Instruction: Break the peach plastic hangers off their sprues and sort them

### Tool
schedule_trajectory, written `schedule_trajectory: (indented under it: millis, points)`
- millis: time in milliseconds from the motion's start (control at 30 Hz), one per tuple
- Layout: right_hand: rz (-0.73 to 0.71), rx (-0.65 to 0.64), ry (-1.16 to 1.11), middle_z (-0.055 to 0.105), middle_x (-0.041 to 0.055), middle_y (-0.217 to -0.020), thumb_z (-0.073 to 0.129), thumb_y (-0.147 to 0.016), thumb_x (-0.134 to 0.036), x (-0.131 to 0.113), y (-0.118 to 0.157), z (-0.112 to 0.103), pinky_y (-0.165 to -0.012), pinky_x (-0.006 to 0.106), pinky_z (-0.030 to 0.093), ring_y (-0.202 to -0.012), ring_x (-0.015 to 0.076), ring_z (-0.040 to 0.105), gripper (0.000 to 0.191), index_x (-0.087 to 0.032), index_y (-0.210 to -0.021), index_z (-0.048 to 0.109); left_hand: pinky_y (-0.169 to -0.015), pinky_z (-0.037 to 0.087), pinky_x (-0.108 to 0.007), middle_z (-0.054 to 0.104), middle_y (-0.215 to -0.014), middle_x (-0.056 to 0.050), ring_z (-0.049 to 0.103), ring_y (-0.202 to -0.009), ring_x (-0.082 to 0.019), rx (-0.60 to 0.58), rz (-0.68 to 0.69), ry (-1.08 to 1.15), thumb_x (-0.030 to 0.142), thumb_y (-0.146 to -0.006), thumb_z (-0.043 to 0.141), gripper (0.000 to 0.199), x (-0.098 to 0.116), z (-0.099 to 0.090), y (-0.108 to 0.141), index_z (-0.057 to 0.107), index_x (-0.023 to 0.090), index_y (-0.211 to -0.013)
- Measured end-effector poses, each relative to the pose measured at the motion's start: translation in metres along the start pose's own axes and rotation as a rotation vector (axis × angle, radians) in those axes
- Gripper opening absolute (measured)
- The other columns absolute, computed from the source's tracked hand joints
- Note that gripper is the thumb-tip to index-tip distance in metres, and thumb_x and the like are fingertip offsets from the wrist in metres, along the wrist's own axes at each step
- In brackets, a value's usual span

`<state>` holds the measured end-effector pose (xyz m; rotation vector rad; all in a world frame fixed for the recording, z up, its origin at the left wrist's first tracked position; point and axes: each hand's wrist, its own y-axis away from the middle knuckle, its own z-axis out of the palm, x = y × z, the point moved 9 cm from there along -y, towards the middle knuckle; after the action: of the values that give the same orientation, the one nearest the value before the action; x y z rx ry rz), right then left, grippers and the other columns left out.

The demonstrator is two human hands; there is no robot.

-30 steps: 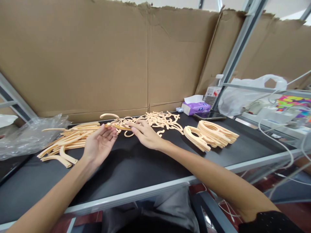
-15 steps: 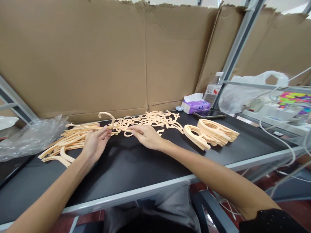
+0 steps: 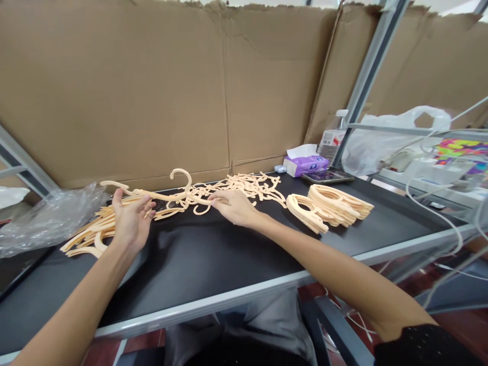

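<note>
A pale cream plastic clothes hanger [image 3: 170, 196] is held a little above the black table, its hook pointing up. My right hand [image 3: 237, 207] pinches the hanger's right arm between thumb and fingers. My left hand [image 3: 131, 219] is at the hanger's left arm, palm up, with thumb and fingers apart; whether it touches the arm is unclear. Beneath and beside that hand lies a pile of cream hanger pieces [image 3: 86, 236]. Behind the hanger, loose hooks [image 3: 247, 185] are heaped in a tangle.
Stacked curved cream pieces [image 3: 335, 206] lie at the right. Behind them are a phone [image 3: 328, 176], a purple tissue pack [image 3: 308, 165] and a water bottle [image 3: 332, 140]. Clear plastic wrap [image 3: 57, 216] is at the left. A cardboard wall [image 3: 160, 91] closes off the back.
My left hand has slid left from the hanger's middle, its fingers loosening. The hanger's hook has shifted slightly right and up, and its left arm now shows. My right hand keeps its pinch.
</note>
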<state>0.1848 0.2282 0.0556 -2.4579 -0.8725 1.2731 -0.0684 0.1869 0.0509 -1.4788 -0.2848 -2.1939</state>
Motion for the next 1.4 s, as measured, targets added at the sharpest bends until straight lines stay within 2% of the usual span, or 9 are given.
schedule_trajectory:
  millis: [100,333,567,667,767,867,1033,1200,1400]
  points:
    - [-0.017,0.021,-0.011,0.075,0.0010,-0.098,0.053,-0.089,-0.027,-0.002,-0.001,-0.004,-0.083,0.030,0.046,-0.089,0.0178,0.066,0.024,-0.023,-0.098,0.075,-0.054,0.043,-0.018,0.063,-0.076,0.007,0.061,-0.061,-0.010,0.014,0.029,-0.024,0.000,-0.069,0.064,0.078,0.000,-0.003,-0.004,0.036,0.037,-0.132]
    - [-0.010,0.013,0.000,0.074,0.0006,-0.095,0.054,-0.087,-0.027,0.001,-0.002,-0.004,-0.078,0.029,0.045,-0.085,0.0170,0.065,0.023,-0.024,-0.097,0.074,-0.054,0.043,-0.018,0.064,-0.075,0.008,0.060,-0.056,-0.009,0.059,0.122,-0.013,0.004,-0.070,0.067,0.076,0.008,-0.008,-0.010,0.032,0.032,-0.131]
    - [0.003,0.034,-0.029,0.073,0.0009,-0.089,0.054,-0.086,-0.026,0.002,-0.002,-0.008,-0.078,0.028,0.044,-0.081,0.0162,0.063,0.023,-0.022,-0.094,0.075,-0.049,0.041,-0.016,0.062,-0.075,0.008,0.057,-0.053,-0.007,0.019,0.307,-0.148,0.010,-0.061,0.077,0.081,0.023,-0.003,-0.006,0.043,0.028,-0.133]
    - [0.012,0.091,-0.059,0.073,0.0011,-0.089,0.054,-0.085,-0.025,0.002,-0.003,-0.016,-0.078,0.028,0.043,-0.080,0.0157,0.062,0.023,-0.021,-0.094,0.074,-0.051,0.043,-0.017,0.063,-0.088,0.004,0.057,-0.057,-0.006,-0.043,0.314,-0.245,0.022,-0.067,0.078,0.071,0.020,0.007,-0.001,0.051,0.030,-0.133]
    - [0.013,0.125,-0.093,0.073,0.0006,-0.093,0.054,-0.085,-0.026,0.001,-0.003,-0.020,-0.078,0.028,0.042,-0.082,0.0153,0.062,0.022,-0.021,-0.094,0.074,-0.053,0.043,-0.017,0.064,-0.092,-0.002,0.056,-0.065,-0.009,-0.095,0.275,-0.409,0.044,-0.081,0.068,0.046,0.010,0.014,0.000,0.063,0.025,-0.123]
    - [0.015,0.115,-0.068,0.071,0.0000,-0.087,0.054,-0.084,-0.025,0.001,-0.004,-0.019,-0.075,0.027,0.040,-0.078,0.0143,0.059,0.023,-0.021,-0.093,0.074,-0.056,0.043,-0.018,0.064,-0.086,-0.005,0.055,-0.073,-0.013,-0.116,0.225,-0.503,0.054,-0.084,0.059,0.047,0.000,0.013,-0.002,0.069,0.018,-0.114]
    - [0.016,0.085,-0.034,0.069,-0.0007,-0.077,0.053,-0.084,-0.025,0.002,-0.004,-0.016,-0.070,0.025,0.038,-0.070,0.0133,0.056,0.024,-0.020,-0.091,0.075,-0.056,0.041,-0.018,0.063,-0.090,-0.002,0.053,-0.072,-0.012,-0.119,0.240,-0.499,0.040,-0.073,0.073,0.042,-0.003,0.008,-0.007,0.068,0.020,-0.109]
    - [0.009,0.060,-0.025,0.068,-0.0009,-0.075,0.052,-0.084,-0.025,0.001,-0.003,-0.014,-0.070,0.025,0.038,-0.071,0.0136,0.057,0.025,-0.020,-0.092,0.075,-0.056,0.044,-0.020,0.062,-0.084,-0.001,0.056,-0.072,-0.014,-0.112,0.262,-0.518,0.034,-0.073,0.071,0.039,-0.003,0.009,-0.007,0.067,0.023,-0.111]
    - [0.005,-0.031,0.032,0.070,0.0004,-0.083,0.053,-0.086,-0.028,-0.001,-0.001,-0.004,-0.069,0.026,0.037,-0.074,0.0142,0.057,0.025,-0.021,-0.095,0.075,-0.067,0.053,-0.024,0.062,-0.075,0.002,0.064,-0.077,-0.016,-0.179,0.284,-0.421,0.026,-0.073,0.071,0.071,-0.004,0.019,-0.001,0.045,0.027,-0.139]
